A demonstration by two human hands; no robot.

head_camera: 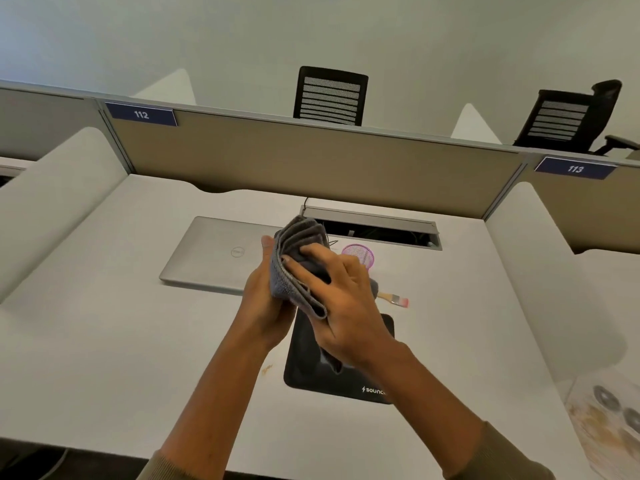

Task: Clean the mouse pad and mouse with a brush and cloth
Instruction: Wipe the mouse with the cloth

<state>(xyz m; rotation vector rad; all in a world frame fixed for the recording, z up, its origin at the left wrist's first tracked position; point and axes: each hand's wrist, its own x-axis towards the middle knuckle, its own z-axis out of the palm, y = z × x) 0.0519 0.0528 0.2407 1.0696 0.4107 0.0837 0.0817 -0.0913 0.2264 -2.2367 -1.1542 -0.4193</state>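
Head view: both hands raised above the desk [104,341], holding 1 folded grey cloth [298,271] between them. Left hand [263,299] cups it from the left, thumb up along its edge; right hand [343,299] presses over it, fingers curled. Mouse not visible, possibly inside the cloth, cannot tell. Black mouse pad [311,372] lies below the hands toward the near edge. Brush [394,299] beside pad's far right corner. Closed laptop [214,254] left, purple cup [360,252] toward the far edge

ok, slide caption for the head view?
Both hands fold grey cloth above black mouse pad.
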